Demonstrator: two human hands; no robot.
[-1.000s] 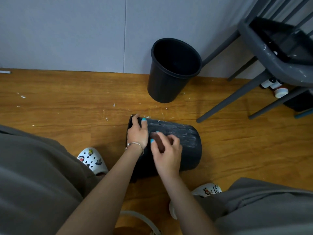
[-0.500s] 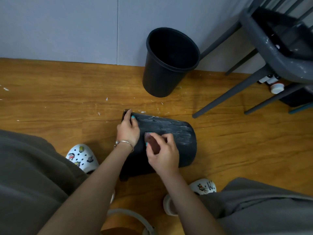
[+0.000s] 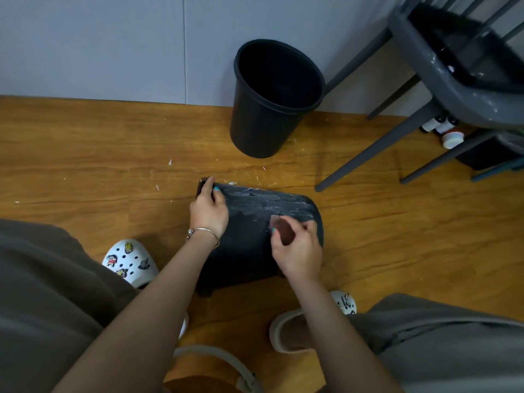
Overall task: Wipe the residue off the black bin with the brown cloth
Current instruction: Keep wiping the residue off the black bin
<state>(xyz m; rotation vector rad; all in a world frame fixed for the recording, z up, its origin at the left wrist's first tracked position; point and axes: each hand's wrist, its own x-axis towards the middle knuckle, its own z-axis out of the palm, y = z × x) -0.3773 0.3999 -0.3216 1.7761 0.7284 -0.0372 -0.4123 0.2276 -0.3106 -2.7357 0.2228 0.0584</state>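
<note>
On the wooden floor [image 3: 85,154] between the person's feet, the black plastic bin streaked with white residue [image 3: 255,222] lay on its side, long axis running left to right, rim end left and base right. The left hand [image 3: 209,212] gripped the rim end, fingers curled over it. The right hand [image 3: 297,251] pinched a small brown cloth [image 3: 282,229] against the bin's upper side near the base.

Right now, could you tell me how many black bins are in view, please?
2. One black bin lies on its side under both hands; an upright bin stands by the wall. Others may be hidden beneath the chair.
</note>
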